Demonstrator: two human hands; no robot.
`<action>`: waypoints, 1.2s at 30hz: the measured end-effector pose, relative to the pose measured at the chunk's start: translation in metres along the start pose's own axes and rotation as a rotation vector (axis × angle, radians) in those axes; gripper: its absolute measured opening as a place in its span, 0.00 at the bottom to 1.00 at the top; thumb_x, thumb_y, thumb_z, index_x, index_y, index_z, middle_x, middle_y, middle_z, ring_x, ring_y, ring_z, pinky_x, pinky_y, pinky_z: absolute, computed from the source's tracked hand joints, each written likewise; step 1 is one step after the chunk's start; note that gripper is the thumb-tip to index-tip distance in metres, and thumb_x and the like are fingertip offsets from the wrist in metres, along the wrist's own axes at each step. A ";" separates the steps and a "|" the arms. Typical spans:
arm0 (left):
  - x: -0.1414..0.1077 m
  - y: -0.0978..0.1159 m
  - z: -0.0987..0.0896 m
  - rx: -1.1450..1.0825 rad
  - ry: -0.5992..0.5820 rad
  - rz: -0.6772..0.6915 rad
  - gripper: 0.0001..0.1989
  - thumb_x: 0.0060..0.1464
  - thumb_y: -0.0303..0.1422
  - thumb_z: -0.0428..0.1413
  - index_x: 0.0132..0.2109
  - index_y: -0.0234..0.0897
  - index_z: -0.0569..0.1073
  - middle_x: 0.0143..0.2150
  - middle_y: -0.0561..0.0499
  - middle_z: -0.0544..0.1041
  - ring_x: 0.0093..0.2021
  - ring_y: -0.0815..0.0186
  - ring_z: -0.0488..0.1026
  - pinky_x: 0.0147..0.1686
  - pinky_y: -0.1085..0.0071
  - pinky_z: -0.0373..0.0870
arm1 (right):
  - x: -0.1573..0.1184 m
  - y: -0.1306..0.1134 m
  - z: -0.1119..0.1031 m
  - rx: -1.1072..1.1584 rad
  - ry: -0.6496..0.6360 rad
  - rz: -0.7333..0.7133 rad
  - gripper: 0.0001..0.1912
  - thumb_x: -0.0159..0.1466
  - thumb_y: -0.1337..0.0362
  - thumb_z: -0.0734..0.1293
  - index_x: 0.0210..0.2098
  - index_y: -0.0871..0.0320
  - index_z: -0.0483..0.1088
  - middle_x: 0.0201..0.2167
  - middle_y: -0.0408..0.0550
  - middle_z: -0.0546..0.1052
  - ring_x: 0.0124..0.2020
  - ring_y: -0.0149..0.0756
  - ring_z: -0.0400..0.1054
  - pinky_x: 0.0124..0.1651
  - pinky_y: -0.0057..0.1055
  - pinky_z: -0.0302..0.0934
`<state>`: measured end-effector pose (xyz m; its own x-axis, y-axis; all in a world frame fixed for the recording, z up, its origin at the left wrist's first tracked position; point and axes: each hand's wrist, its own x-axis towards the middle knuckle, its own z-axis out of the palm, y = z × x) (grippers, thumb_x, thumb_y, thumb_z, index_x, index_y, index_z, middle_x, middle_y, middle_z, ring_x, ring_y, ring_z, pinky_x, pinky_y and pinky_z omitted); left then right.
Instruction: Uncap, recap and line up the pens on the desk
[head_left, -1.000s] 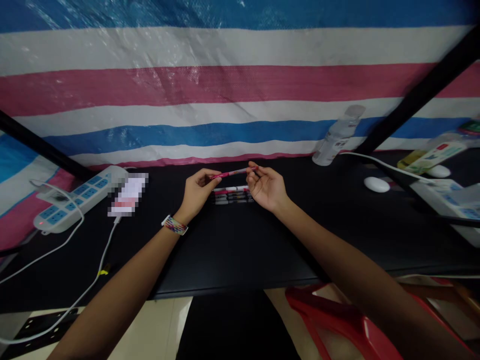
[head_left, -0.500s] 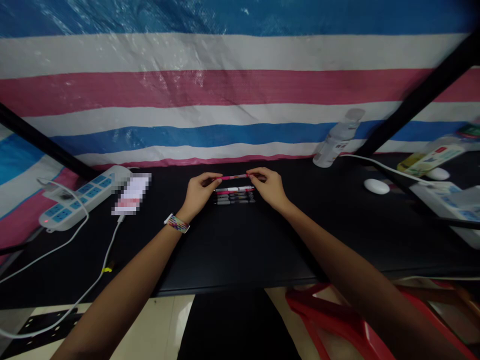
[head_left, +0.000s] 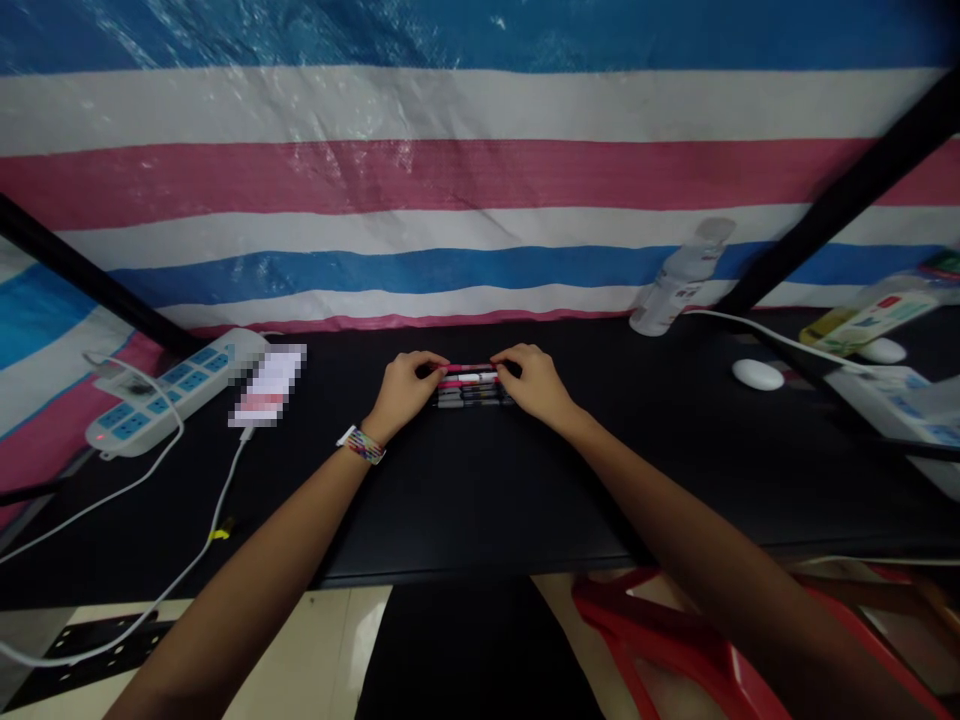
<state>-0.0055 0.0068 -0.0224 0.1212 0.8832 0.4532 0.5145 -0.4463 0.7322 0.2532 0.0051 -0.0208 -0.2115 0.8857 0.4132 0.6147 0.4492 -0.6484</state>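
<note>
Between my two hands a pink pen [head_left: 471, 367] lies crosswise, at the back of a row of pens. My left hand [head_left: 407, 390] pinches its left end, and my right hand [head_left: 536, 382] pinches its right end. Just in front of it is a white and pink pen [head_left: 472, 378]. Several dark, clear-barrelled pens [head_left: 469, 397] lie parallel nearer to me. The fingertips partly hide the pen ends. A multicoloured woven band [head_left: 363, 444] circles my left wrist.
The black table [head_left: 480, 500] holds a power strip [head_left: 180, 390] and a phone [head_left: 268, 385] with a white cable at left. At right stand a white bottle [head_left: 682, 277], a white oval object [head_left: 757, 375] and another power strip [head_left: 892, 400]. A red stool [head_left: 660, 630] is below.
Both hands have lowered slightly toward me with the pink pen, bringing it closer to the white and pink one. The view has shifted a little.
</note>
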 end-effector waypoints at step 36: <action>-0.011 0.006 0.033 -0.541 0.154 -0.290 0.23 0.73 0.53 0.52 0.62 0.45 0.72 0.68 0.41 0.77 0.73 0.54 0.71 0.74 0.51 0.62 | 0.001 -0.013 0.024 0.752 0.205 0.322 0.14 0.65 0.63 0.68 0.47 0.49 0.82 0.63 0.48 0.81 0.72 0.46 0.68 0.77 0.51 0.54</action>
<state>0.0248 -0.0011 -0.0396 -0.1028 0.9664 0.2357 0.0008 -0.2369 0.9715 0.2267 0.0031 -0.0277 0.0740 0.9778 0.1960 -0.0640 0.2008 -0.9775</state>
